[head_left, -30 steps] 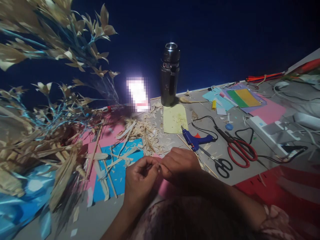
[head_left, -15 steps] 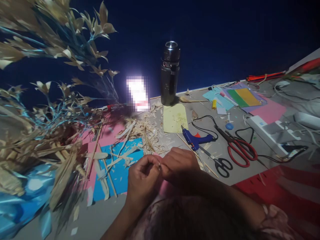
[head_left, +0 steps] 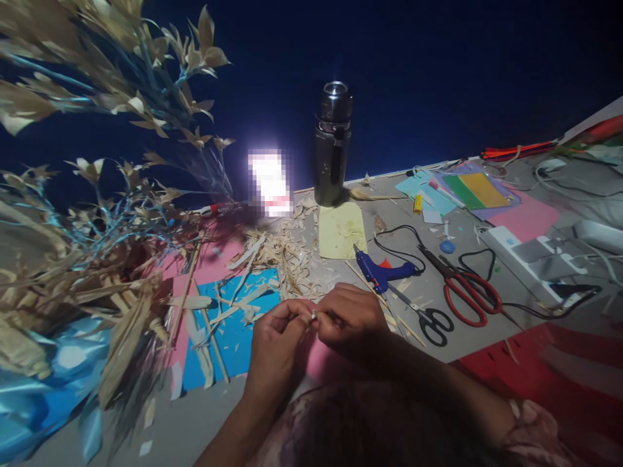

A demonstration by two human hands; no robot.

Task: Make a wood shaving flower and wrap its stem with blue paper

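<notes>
My left hand (head_left: 277, 337) and my right hand (head_left: 350, 314) meet fingertip to fingertip low in the middle of the head view. Between their pinched fingers shows a tiny whitish piece (head_left: 313, 314), too small for me to name. Both hands are closed on it, and the fingers cover most of it. Pink paper (head_left: 324, 360) lies beneath them. Just beyond my right hand rests a blue glue gun (head_left: 382, 271). Black-handled scissors (head_left: 435, 324) and larger red-handled scissors (head_left: 470, 295) lie to its right. Left of my hands, blue paper (head_left: 233, 357) carries dried husk strips and thin sticks.
A dark flask (head_left: 331, 152) stands at the back beside yellow paper (head_left: 341, 227). Husk shavings (head_left: 287, 256) are heaped left of it. Dried-husk flowers on blue stems (head_left: 131, 107) fill the left side. A white power strip (head_left: 523, 259) with cables lies right, above red sheeting (head_left: 549, 363).
My fingertips have shifted slightly around the tiny piece, and more of it shows between them. The right fingers have turned a little. Things on the table stay in place.
</notes>
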